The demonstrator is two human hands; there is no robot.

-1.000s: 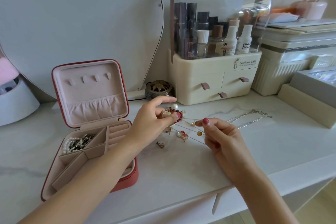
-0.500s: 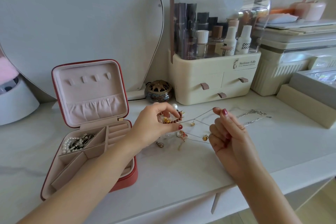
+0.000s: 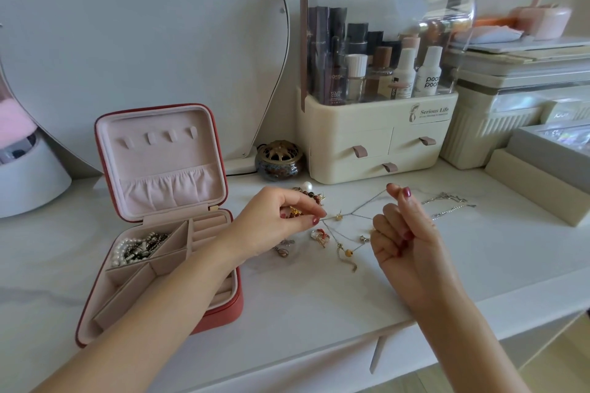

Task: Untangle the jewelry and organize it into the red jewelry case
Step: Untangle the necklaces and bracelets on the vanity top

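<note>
The red jewelry case [image 3: 223,313] lies open at the left, pink inside, with pearls and dark pieces [image 3: 137,247] in its back-left compartment. My left hand [image 3: 274,220] pinches a tangled clump of beads and gold pieces [image 3: 314,196] beside the case. My right hand [image 3: 402,230] is raised, thumb and forefinger pinching a thin chain [image 3: 367,202] that stretches taut from the clump. Small gold charms [image 3: 348,254] dangle from the chain. A red-and-white earring [image 3: 320,235] and a small ring-like piece [image 3: 282,250] lie on the white tabletop [image 3: 303,303].
A silver chain [image 3: 447,204] lies to the right of my right hand. Behind stand a cream cosmetics organizer [image 3: 376,143], a small brass-lidded pot [image 3: 278,160], a large mirror [image 3: 143,41], and ribbed storage boxes [image 3: 498,124]. The table's front edge runs below my wrists.
My right hand has lifted and pulled the thin chain up and to the right, drawing it taut. My left hand has closed tighter on the clump and shifted slightly left.
</note>
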